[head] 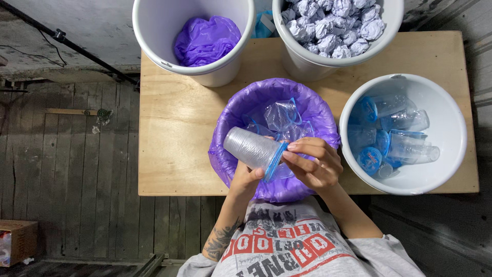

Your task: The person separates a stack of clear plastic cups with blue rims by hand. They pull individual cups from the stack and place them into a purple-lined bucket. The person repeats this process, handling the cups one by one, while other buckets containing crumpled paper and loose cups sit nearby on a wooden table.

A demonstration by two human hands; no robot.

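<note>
Over a wooden bench (174, 128), seen from above, a person holds one clear plastic cup (254, 150) lying on its side, its blue-rimmed mouth turned toward the person's right. The left hand (246, 180) grips the cup from underneath. The right hand (313, 165) pinches the blue foil lid (277, 160) at the cup's mouth between thumb and fingertips. Both hands are closed on the cup, directly above a bucket lined with a purple bag (277, 97).

Four buckets stand on the bench. The purple-lined one sits at the near edge in the middle and holds a few clear cups with blue lids; their exact number is hard to tell, as the held cup and the hands cover part of them. One white bucket (451, 128) to the person's right holds roughly eight clear cups with blue lids, lying jumbled. One white bucket (154, 31) at the far left holds a single crumpled purple bag (205, 40). One white bucket (389, 25) at the far right is heaped with many crumpled pale balls (333, 23), too many to count.

On the dark plank floor at lower left stands one cardboard box (18, 241). One thin black rod (66, 41) crosses the upper left corner.
</note>
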